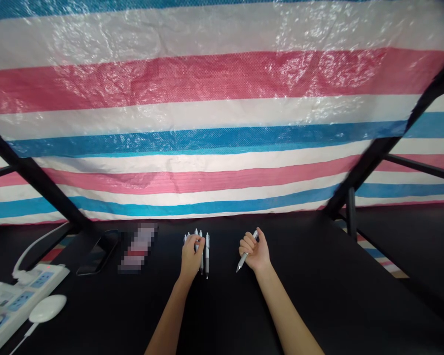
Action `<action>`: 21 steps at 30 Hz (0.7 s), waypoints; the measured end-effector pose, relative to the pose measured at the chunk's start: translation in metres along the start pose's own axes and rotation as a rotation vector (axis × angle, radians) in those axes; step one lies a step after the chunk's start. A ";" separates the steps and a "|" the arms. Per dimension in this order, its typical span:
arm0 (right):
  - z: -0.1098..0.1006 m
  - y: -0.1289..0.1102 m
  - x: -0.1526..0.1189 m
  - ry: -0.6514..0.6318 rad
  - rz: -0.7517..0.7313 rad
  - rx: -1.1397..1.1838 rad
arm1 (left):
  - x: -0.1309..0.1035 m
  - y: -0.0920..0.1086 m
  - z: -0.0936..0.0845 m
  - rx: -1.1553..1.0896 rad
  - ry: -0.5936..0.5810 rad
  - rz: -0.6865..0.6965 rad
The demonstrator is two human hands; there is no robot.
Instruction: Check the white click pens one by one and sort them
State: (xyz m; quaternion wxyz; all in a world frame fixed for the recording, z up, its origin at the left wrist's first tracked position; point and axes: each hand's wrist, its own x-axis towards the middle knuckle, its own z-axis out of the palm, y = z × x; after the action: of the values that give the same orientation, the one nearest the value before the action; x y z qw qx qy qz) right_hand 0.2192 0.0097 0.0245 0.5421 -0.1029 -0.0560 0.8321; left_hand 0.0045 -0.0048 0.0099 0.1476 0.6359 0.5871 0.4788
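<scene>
Several white and grey pens (207, 256) lie side by side on the black table (222, 310), tips toward me. Over the left part of this row is my left hand (192, 254), fingers curled down and touching or nearly touching the pens; whether it grips one is hidden. To the right of the row, my right hand (254, 250) is closed around another white and grey pen (241, 261), palm turned up. That pen slants, its tip pointing down to the left and its top beside my thumb.
At the left lie a dark phone (98, 252) and a blurred-out pinkish item (138, 247). A white power strip (25, 296) with plugs and a round white charger (48, 308) sit at the lower left. Black frame bars (48, 187) and a striped sheet (207, 113) stand behind.
</scene>
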 end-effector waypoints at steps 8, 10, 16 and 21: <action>0.004 -0.001 -0.001 0.044 -0.033 -0.026 | 0.000 0.000 0.001 0.008 0.007 0.003; 0.004 -0.001 -0.001 0.052 -0.039 -0.027 | 0.000 0.000 0.001 0.002 0.005 0.002; 0.008 -0.002 -0.002 0.110 -0.027 -0.031 | 0.000 0.001 0.000 0.005 -0.005 -0.013; 0.015 0.003 0.003 0.283 -0.053 -0.251 | -0.001 0.000 0.001 0.004 -0.012 -0.019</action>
State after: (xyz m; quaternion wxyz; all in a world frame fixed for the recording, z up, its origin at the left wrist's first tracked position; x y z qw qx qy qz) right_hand 0.2117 0.0113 0.0376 0.5494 -0.2844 -0.0854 0.7810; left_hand 0.0055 -0.0050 0.0094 0.1544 0.6334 0.5932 0.4723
